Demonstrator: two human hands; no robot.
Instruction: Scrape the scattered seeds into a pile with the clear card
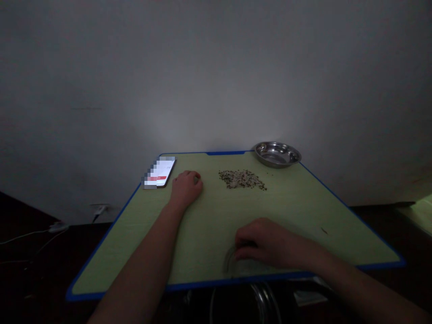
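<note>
Your left hand [187,186], fingers curled, is lying nearer the speckled grain pile [240,179], which is stretching roughly nine to three at its three o'clock; your bent-fingered right hand [266,242] is having it toward eleven. Either grip's contents cannot be told.

Small mixed pale and dark grains [240,179], loose, in a flat irregular patch toward the far side of the blue-edged pale-green tabletop [205,229]. Transparent curved-edged item [231,260], blurred, near front edge; form unclear.
</note>
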